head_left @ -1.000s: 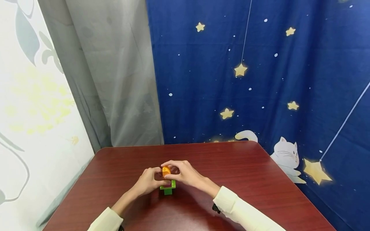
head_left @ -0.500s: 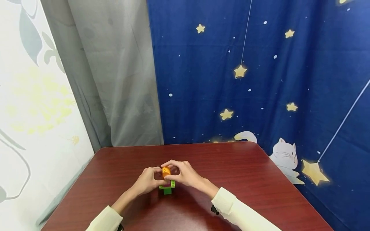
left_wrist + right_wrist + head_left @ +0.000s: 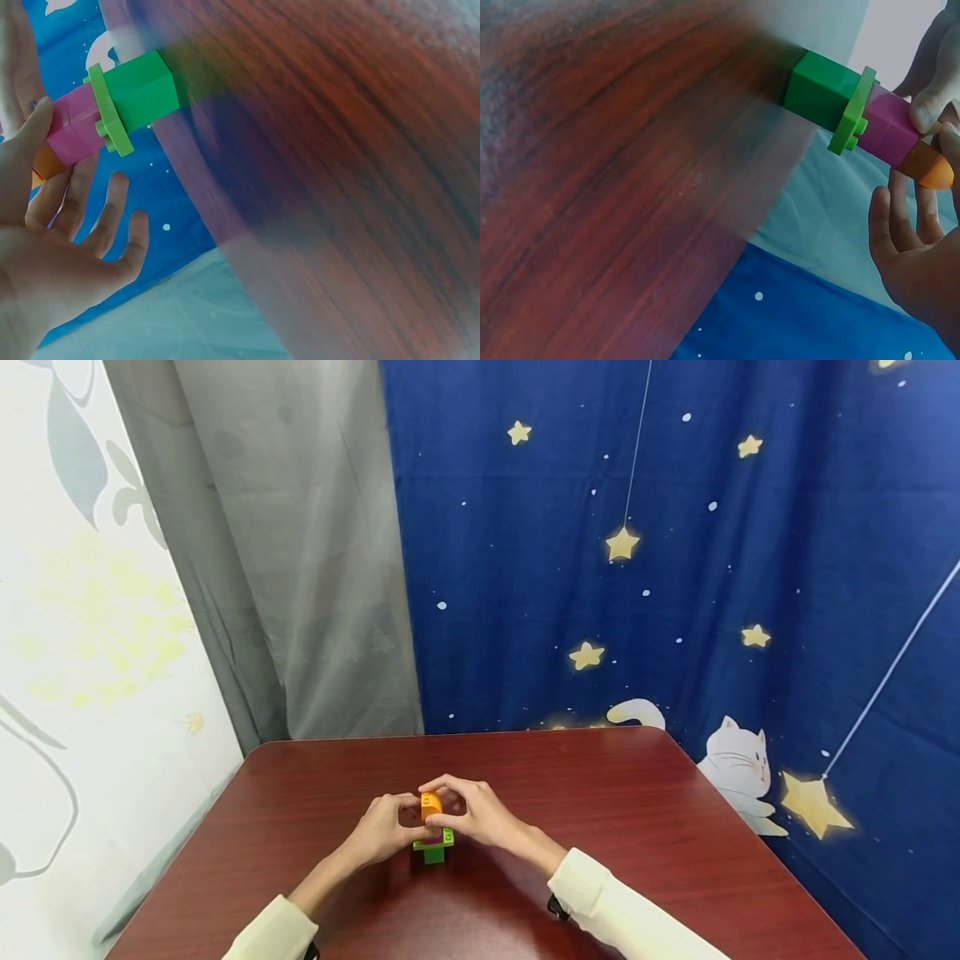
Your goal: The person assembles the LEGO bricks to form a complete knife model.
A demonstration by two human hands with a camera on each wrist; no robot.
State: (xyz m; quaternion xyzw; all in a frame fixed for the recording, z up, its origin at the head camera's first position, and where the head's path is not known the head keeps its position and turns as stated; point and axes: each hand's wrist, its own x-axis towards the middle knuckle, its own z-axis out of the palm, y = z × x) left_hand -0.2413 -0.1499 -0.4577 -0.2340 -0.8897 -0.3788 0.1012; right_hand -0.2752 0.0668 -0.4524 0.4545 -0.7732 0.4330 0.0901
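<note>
A small tower of toy building bricks stands upright on the table. Its dark green brick (image 3: 142, 88) is at the bottom, under a light green plate (image 3: 853, 112) with studs at its ends. Above these come pink bricks (image 3: 887, 124), topped by an orange brick (image 3: 431, 805) with a rounded side. My left hand (image 3: 386, 832) pinches the pink part between thumb and fingers, its outer fingers spread in the left wrist view. From the other side my right hand (image 3: 480, 812) pinches the orange brick, which sits against the pink part. Fingers hide some of both.
The dark red wooden table (image 3: 570, 777) has rounded far corners. Behind it hang a blue curtain (image 3: 525, 568) with stars and a grey curtain (image 3: 322, 568). A pale patterned curtain (image 3: 97, 635) is at the left.
</note>
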